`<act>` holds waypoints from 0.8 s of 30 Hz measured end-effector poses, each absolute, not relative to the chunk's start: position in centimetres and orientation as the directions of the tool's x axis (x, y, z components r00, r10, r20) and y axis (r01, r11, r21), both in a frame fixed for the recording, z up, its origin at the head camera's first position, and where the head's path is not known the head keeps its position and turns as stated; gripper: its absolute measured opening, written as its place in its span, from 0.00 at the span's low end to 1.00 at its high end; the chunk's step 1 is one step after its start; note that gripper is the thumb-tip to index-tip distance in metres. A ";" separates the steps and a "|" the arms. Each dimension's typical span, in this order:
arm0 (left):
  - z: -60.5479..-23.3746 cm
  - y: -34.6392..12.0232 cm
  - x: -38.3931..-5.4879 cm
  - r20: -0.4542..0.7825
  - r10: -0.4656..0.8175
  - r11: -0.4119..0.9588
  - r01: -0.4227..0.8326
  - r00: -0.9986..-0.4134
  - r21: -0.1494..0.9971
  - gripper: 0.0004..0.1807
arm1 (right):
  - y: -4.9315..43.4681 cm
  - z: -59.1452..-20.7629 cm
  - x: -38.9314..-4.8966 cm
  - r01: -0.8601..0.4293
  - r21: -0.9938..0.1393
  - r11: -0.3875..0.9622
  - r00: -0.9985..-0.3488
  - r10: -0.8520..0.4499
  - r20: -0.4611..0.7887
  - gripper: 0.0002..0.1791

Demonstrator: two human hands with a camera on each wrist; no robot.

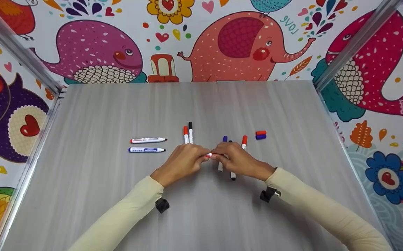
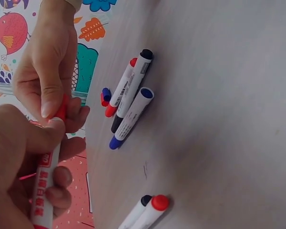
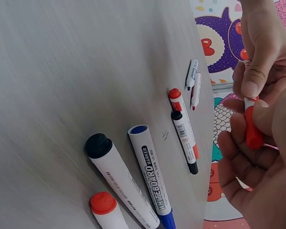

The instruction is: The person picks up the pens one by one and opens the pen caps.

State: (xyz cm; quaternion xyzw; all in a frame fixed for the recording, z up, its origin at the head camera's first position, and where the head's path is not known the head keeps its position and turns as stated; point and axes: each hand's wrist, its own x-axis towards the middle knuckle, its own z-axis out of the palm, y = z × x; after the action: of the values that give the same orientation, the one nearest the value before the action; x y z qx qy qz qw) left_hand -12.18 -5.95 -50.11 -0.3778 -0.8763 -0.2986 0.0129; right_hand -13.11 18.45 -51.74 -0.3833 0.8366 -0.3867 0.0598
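My left hand [image 1: 184, 158] grips the white barrel of a red whiteboard marker [image 2: 44, 186], fingers wrapped around it in the left wrist view. At the marker's far end, my right hand [image 1: 239, 162] pinches its red cap [image 3: 253, 131] between thumb and fingers. Both hands meet over the middle of the table. Beyond the left hand lie a red-capped marker [image 1: 186, 130] and a black-capped marker [image 1: 191, 129], side by side. Under and around the right hand are a blue-capped marker [image 3: 150, 171], a black marker [image 3: 121, 183] and another red-capped marker [image 1: 244, 140], partly hidden in the head view.
Left on the grey table [image 1: 100, 115] lie an uncapped red marker [image 1: 148, 140] and an uncapped blue marker [image 1: 146, 150], tips rightward. A loose red cap [image 1: 261, 132] and blue cap [image 1: 261, 137] rest at right. Small pen strokes [image 2: 145, 169] mark the tabletop. Cartoon-printed walls [image 1: 173, 38] surround it.
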 end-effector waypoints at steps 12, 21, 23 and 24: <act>-49.5 -6.0 -12.2 0.250 0.667 0.510 0.674 -0.702 0.535 0.03 | 18.5 -51.7 -12.8 -0.690 -0.621 0.371 -0.658 -0.679 0.325 0.08; -49.0 -6.4 -12.2 0.231 0.674 0.465 0.647 -0.701 0.605 0.05 | 18.5 -51.6 -12.6 -0.737 -0.575 0.355 -0.620 -0.694 0.367 0.09; -48.9 -6.4 -12.3 0.228 0.678 0.461 0.646 -0.699 0.608 0.05 | 18.6 -51.6 -12.6 -0.741 -0.571 0.354 -0.617 -0.695 0.369 0.08; -48.9 -6.4 -12.3 0.226 0.679 0.460 0.644 -0.699 0.611 0.06 | 18.6 -51.5 -12.6 -0.744 -0.568 0.352 -0.614 -0.696 0.373 0.08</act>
State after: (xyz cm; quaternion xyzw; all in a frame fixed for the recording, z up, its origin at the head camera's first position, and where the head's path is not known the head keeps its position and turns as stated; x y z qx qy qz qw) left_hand -12.26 -6.45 -48.87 -0.3872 -0.8541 -0.3464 -0.0250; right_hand -12.61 18.58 -51.55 -0.4382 0.8215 -0.3633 -0.0335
